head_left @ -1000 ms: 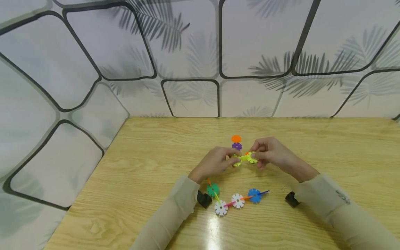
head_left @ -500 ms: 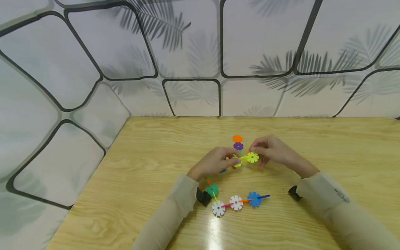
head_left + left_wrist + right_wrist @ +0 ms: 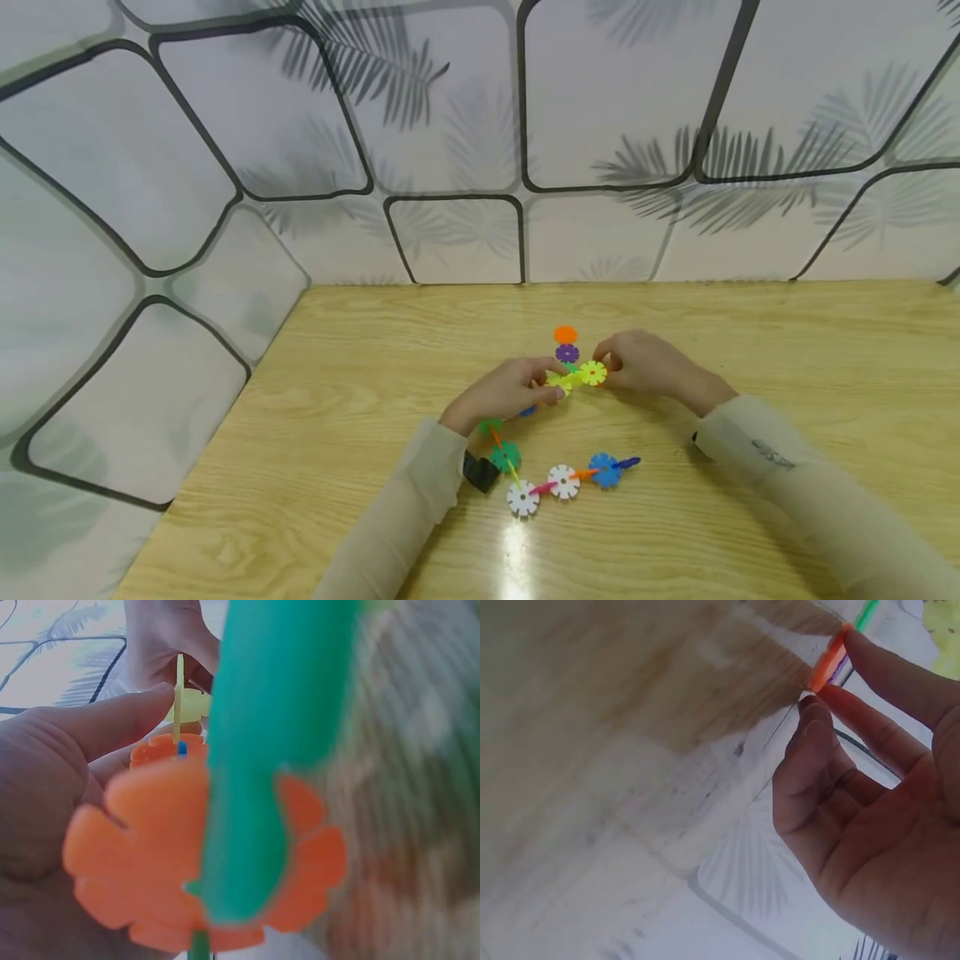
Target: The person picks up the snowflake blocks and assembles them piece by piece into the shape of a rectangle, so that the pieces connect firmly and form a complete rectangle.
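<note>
My left hand pinches a yellow notched disc of a linked chain between thumb and fingers. A second yellow notched disc faces up at the right end of the short yellow link. My right hand is just right of it, and in the right wrist view its thumb and index finger pinch an orange disc by its edges. Close to the left wrist camera, an orange notched disc has a green disc slotted across it. Part of the chain is hidden under my left hand.
On the wooden table the chain curves toward me through a green disc, white disc, another white disc and blue disc. Beyond my hands lie a purple disc and orange disc. A patterned wall stands behind.
My right thumb has come off the face of the right-hand yellow disc, which now shows whole. The right fingers have shifted to its right edge, by the orange disc. My left hand keeps its grip.
</note>
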Demonstrator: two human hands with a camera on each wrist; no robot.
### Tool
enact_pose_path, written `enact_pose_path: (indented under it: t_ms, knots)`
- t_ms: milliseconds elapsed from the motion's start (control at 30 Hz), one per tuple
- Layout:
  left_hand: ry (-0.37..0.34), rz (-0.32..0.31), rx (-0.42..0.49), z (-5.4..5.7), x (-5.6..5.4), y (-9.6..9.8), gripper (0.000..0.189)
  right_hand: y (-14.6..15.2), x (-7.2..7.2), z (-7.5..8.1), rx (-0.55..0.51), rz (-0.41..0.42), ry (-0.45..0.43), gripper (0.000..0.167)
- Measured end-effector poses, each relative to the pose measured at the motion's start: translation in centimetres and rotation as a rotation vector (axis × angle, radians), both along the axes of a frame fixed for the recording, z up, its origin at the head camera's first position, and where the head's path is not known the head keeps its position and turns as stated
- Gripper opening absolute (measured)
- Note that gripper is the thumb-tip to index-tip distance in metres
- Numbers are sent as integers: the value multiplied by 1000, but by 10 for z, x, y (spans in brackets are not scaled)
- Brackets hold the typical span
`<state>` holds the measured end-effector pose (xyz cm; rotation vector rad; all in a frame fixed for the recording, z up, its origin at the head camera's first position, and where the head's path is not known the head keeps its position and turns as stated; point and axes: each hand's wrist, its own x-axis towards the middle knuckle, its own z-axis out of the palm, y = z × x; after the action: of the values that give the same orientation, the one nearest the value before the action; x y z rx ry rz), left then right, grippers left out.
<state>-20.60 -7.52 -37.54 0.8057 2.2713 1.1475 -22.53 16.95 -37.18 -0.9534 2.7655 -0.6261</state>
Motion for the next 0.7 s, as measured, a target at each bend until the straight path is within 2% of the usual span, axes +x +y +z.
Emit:
enact_pose_path:
  t_ms: [100,233,433,700]
  knots:
    - [21,-7,-1,2,1,0,36,-1,-2,-2,-30,5,-24,17]
    - [55,-12,2,3,3,-1,38,8,-2,-4,-130,13,-93,25]
    - [103,-29,-52,3,2,2,42,28,4,-2,-192,14,-187,9]
    - [142,-82,-135,5,3,4,45,41,9,4,-221,6,-192,8]
